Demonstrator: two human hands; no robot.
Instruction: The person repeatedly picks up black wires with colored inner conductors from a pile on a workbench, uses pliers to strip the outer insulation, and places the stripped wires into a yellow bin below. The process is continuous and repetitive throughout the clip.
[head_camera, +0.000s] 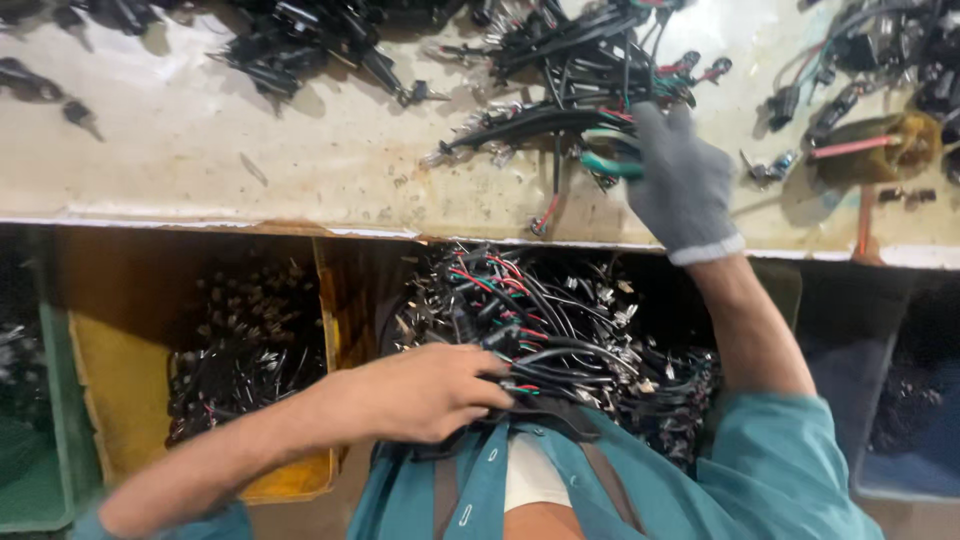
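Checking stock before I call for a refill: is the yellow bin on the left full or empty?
Partly full. The yellow bin holds a heap of small black parts on its right side; bare yellow floor shows on its left.

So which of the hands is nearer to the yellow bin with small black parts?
Left. The bare left hand grips the wire bundle just beside the yellow bin. The gloved right hand is up on the workbench, holding green-handled pliers.
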